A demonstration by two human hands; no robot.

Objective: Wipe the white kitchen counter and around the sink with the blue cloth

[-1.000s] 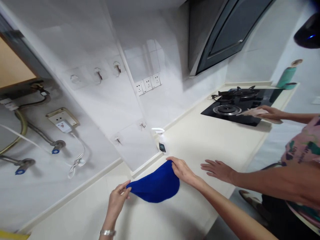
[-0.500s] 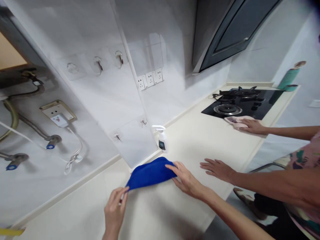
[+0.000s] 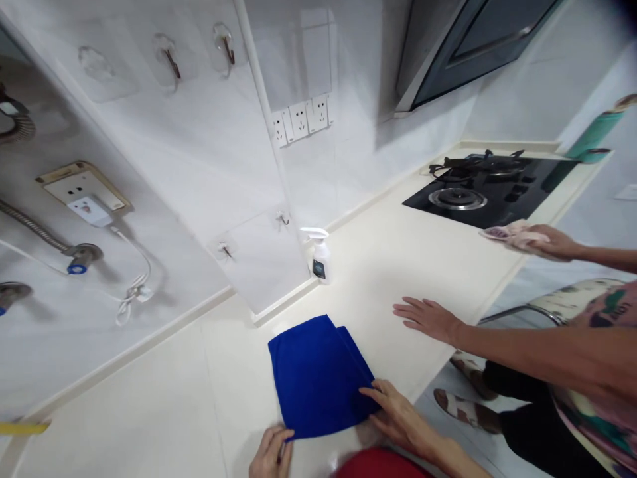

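Note:
A blue cloth (image 3: 316, 375) lies folded flat on the cream countertop (image 3: 149, 411). My left hand (image 3: 271, 455) pinches its near left corner at the bottom of the view. My right hand (image 3: 395, 415) rests on the cloth's near right corner, fingers pressed on the fabric. A white spray bottle (image 3: 320, 255) stands beyond the cloth by the wall.
Another person stands at right, one hand (image 3: 428, 318) flat on the counter, the other hand holding a pink rag (image 3: 512, 234) by the black gas hob (image 3: 478, 189). A green bottle (image 3: 594, 133) stands at far right. Wall sockets (image 3: 301, 119) and hooks hang on the tiles.
Both my hands drew toward me with the cloth's corners, and the cloth now lies flat and folded on the counter. The other person's rag hand moved off the hob.

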